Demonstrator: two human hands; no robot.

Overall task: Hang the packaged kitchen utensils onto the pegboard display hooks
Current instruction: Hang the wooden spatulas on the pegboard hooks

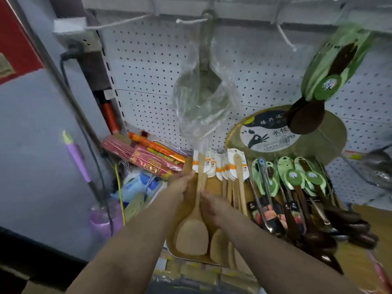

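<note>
Evidently I am gripping one wooden spatula between both hands, left hand and right hand fingers pinching its handle above the shelf pile, readying its card header for a pegboard hook.

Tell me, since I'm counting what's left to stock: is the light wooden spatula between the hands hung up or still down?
Still down. The light wooden spatula lies on the pile, both hands at its handle, below the pegboard.

Wooden spatulas left of ladles
</note>
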